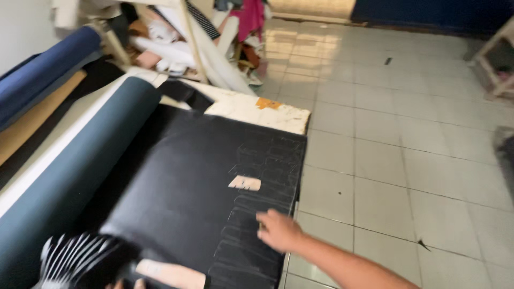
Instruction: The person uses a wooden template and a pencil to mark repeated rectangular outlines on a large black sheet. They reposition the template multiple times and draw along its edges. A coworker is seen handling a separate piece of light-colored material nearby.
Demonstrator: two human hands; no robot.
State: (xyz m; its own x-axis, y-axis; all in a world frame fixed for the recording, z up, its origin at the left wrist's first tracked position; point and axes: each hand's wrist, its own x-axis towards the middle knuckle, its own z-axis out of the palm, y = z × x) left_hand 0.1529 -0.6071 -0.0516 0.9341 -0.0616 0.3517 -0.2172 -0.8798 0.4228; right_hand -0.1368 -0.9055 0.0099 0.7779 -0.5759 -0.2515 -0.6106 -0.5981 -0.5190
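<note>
A black sheet of leather-like material [187, 187] lies spread over a worktable, with faint chalk outlines drawn on its right part. My right hand [278, 230] rests flat on the sheet near the table's right edge, fingers pointing left and holding nothing. A small tan pattern piece [245, 183] lies on the sheet just beyond that hand. Only the fingertips of my left hand [126, 284] show at the bottom edge, between a black-and-white striped thing [69, 259] and a larger tan piece [171, 274]. Its grip is hidden.
A dark teal roll [80, 176] lies along the sheet's left side, with blue [43, 69] and tan [32, 123] rolls further left. The white table end [257, 112] has chipped paint. A wooden rack of fabric scraps [187, 37] stands beyond. Pale tiled floor [401, 134] lies right.
</note>
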